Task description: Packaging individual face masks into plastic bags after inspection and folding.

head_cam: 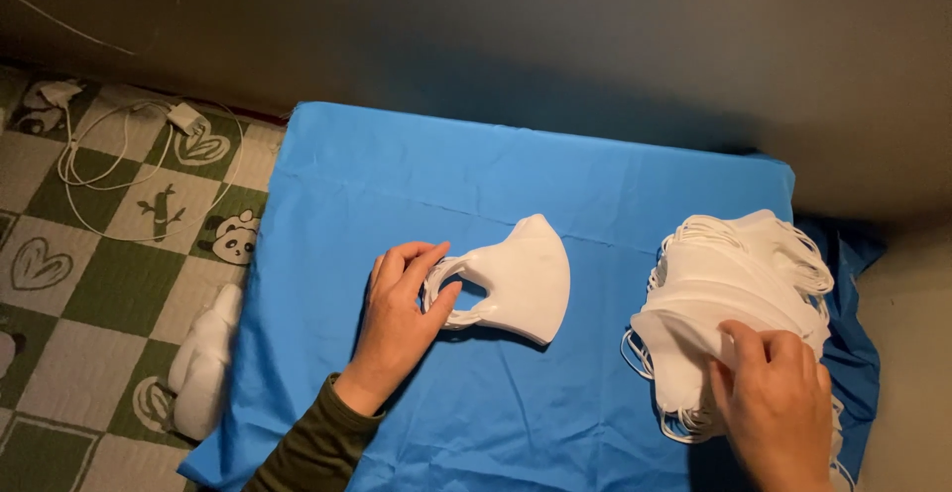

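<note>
A single white face mask (526, 279) lies folded on the blue cloth (436, 184). My left hand (397, 323) pinches its ear loop at the left side, thumb through the loop. At the right sits a thick stack of white masks (734, 274), their ear loops fanned out around the edges. My right hand (778, 403) rests on the near corner of that stack, fingertips gripping the top mask.
A green-and-cream checked mat (89, 284) with panda and heart prints lies to the left. On it are a white charger with coiled cable (183, 120) and a white bundle (203, 363) by the cloth's edge. A dark wall runs behind.
</note>
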